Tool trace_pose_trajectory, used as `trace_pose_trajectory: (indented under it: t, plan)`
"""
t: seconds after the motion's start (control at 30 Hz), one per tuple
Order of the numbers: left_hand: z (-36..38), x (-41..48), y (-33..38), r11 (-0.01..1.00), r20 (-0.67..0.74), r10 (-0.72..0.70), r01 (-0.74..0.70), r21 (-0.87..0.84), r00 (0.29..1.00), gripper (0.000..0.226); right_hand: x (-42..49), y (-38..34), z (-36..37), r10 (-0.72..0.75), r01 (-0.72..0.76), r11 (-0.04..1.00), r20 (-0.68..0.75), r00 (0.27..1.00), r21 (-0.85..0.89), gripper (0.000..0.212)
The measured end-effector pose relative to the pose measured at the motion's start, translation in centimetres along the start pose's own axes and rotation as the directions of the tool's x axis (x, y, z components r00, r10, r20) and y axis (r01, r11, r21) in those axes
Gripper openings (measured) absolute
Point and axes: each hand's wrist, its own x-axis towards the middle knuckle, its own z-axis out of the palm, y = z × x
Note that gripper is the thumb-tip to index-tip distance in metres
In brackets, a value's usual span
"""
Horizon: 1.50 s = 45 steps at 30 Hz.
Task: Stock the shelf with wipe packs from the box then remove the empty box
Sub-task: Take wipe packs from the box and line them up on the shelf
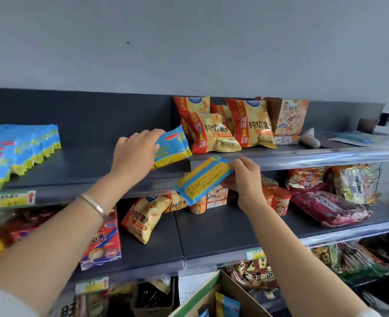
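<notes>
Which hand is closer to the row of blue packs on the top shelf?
Left. The left hand, gripping a pack on the top shelf, is right of the row; the right hand holds another pack farther right and lower.

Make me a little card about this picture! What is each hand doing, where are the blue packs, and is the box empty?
left hand: grips a blue-and-yellow plastic wipe pack, tilted, at the dark grey top shelf
right hand: pinches a second wipe pack, back side showing
stocked: row of matching blue packs at the shelf's left end
neighbours: orange-and-yellow chip bags on the right
brown cardboard box: below, open, not empty, a leftover pack shows inside
</notes>
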Motion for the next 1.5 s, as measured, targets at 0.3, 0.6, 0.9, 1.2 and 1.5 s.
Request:
trace_pose_trajectory:
  t: [0.3,0.6,0.9,1.2,1.5]
  plan:
    - [0.5,4.7,-12.3,0.989,0.063,-0.126,0.120,0.089,0.990,0.034,4.3,-3.1,12.0,-0.005,-0.006,0.996,0.120,0.993,0.088,0.016]
    - [4.3,7.9,-20.3,0.993,0.176,-0.082,0.065,0.101,0.981,0.033,10.2,0.1,23.5,0.059,-0.058,0.997,0.018,0.998,-0.058,0.011]
    - [7.0,9.4,-23.6,0.990,0.301,-0.088,0.051,0.129,0.950,0.033,12.8,2.0,26.2,0.214,-0.223,0.974,0.166,0.963,0.038,0.010]
    - [10.1,11.1,-26.0,0.984,0.358,-0.149,0.101,0.150,0.922,0.039,16.8,3.0,27.0,0.134,-0.073,0.936,0.156,0.979,-0.345,0.004]
    - [13.6,14.4,-28.1,0.982,0.350,-0.183,0.153,0.113,0.919,0.028,23.4,5.0,28.4,0.092,-0.049,0.926,0.099,0.991,-0.373,0.016]
